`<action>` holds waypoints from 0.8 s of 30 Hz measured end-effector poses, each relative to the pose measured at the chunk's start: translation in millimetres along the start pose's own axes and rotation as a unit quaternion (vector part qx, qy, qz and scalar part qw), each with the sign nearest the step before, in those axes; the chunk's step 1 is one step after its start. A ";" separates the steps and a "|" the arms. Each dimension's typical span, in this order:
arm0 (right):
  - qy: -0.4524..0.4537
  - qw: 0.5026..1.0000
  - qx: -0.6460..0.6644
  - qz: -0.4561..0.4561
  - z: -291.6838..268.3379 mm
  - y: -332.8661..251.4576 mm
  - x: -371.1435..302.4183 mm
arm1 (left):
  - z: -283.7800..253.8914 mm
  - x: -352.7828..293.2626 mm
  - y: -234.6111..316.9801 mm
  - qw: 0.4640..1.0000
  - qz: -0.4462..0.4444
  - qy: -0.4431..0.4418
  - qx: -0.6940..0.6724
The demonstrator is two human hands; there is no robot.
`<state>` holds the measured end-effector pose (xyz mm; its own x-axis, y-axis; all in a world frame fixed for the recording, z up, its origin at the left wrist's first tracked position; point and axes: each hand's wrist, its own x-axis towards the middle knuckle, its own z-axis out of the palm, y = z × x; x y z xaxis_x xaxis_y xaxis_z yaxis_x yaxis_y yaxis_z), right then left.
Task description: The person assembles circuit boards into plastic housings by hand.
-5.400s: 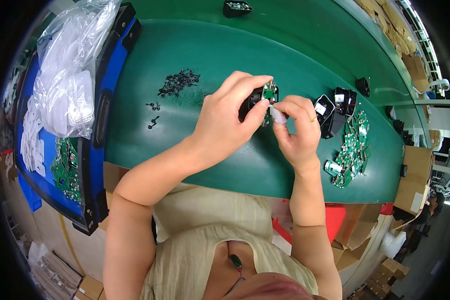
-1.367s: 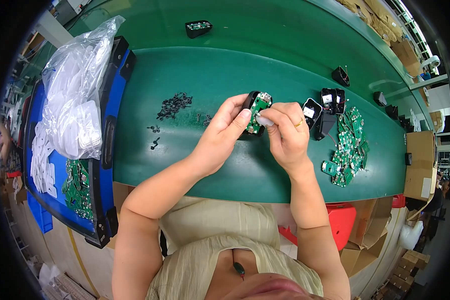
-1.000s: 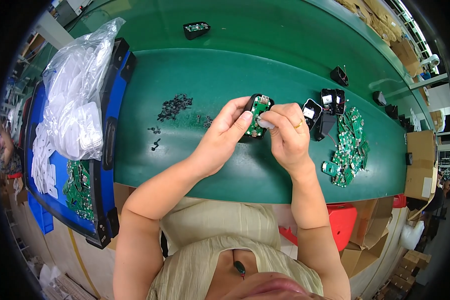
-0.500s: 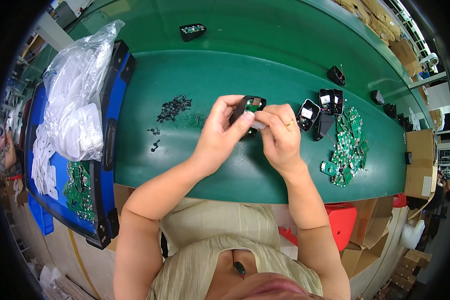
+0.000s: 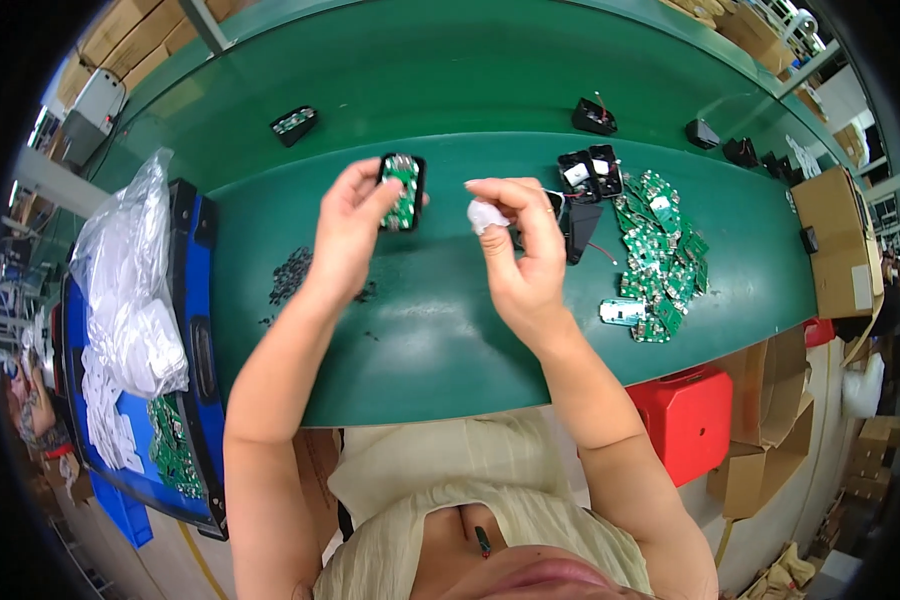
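Housing: you've got a small black housing (image 5: pixel 403 190) up over the far middle of the green table (image 5: pixel 440 330), open face toward you, a green circuit board (image 5: pixel 402 192) seated inside it.
White piece: a small pale, translucent bit (image 5: pixel 486 215), just right of the housing and apart from it.
Blue crate: at your left, the blue crate (image 5: pixel 192 330) holds a clear plastic bag (image 5: pixel 125 290) of white parts, loose white pieces and some green boards (image 5: pixel 173 455) at its near end.
Table right: a heap of loose green boards (image 5: pixel 655 265) beside open black shells (image 5: pixel 590 175).
Left hand: your left hand (image 5: pixel 345 230) reaches far, thumb and fingers clamped on the housing's edges.
Right hand: your right hand (image 5: pixel 518 265) is raised, fingertips pinched on the white piece.
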<state>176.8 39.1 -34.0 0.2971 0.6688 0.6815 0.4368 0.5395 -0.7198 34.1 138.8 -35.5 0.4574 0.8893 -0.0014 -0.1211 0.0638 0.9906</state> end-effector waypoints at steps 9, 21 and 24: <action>0.043 0.998 -0.027 -0.021 -20.7 -0.9 11.0 | -2.7 150.9 -16.7 0.991 -0.048 0.073 0.100; -0.024 0.834 -0.508 0.213 -203.8 47.1 26.6 | -77.5 251.9 -46.6 0.955 -0.085 0.091 0.270; -0.125 0.758 -0.561 0.310 -215.1 50.6 10.0 | -57.6 249.3 -30.7 0.906 -0.160 0.065 0.386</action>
<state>384.5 -36.9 -35.2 0.6316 0.7674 0.1103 0.7672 -0.5982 -0.2315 101.1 384.6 -74.2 0.2474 0.9301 -0.2716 0.6749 0.0357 0.7370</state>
